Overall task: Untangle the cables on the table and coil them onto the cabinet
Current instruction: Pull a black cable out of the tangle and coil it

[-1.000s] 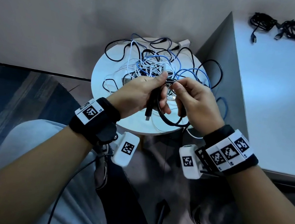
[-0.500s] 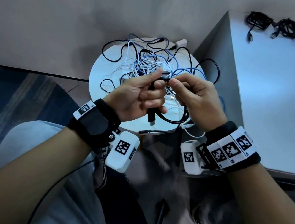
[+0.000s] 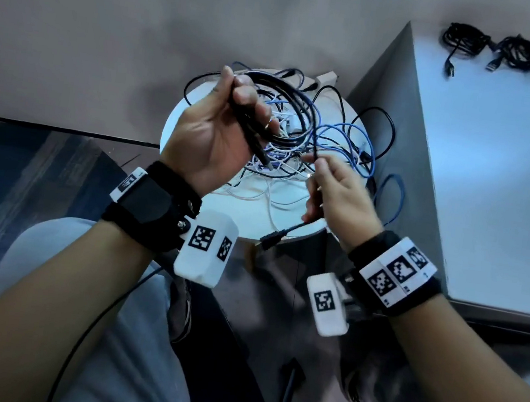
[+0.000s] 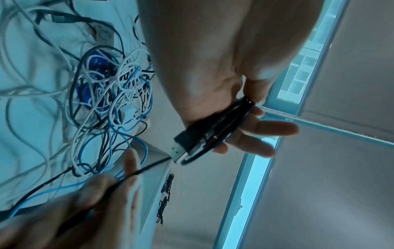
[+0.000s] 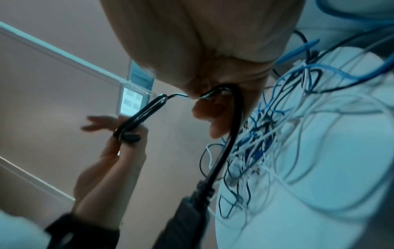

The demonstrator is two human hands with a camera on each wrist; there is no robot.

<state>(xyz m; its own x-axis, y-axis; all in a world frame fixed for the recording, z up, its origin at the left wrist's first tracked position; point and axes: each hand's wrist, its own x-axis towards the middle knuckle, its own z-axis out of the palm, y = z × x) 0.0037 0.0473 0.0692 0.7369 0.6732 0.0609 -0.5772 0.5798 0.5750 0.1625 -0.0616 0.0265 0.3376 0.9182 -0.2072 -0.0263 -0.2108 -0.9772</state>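
A black USB cable (image 3: 289, 103) is looped into a coil above the round white table (image 3: 295, 218). My left hand (image 3: 233, 120) grips the coil with one plug (image 4: 183, 148) sticking out below the palm. My right hand (image 3: 335, 189) pinches the cable's loose tail, and the other plug (image 3: 272, 238) hangs below that hand. A tangle of blue, white and black cables (image 3: 323, 148) lies on the table under both hands. Two coiled black cables (image 3: 495, 50) rest on the far part of the pale cabinet top (image 3: 493, 178).
The cabinet stands right of the table, its grey side (image 3: 396, 123) close to the table's edge. A blue cable loop (image 3: 391, 196) hangs off the table toward the cabinet. My knees (image 3: 95, 297) and dark floor lie below; a plain wall (image 3: 145, 19) is behind.
My left hand rose and moved away from the right, lifting the coil. The right hand slid down the tail, leaving the end plug hanging below it.
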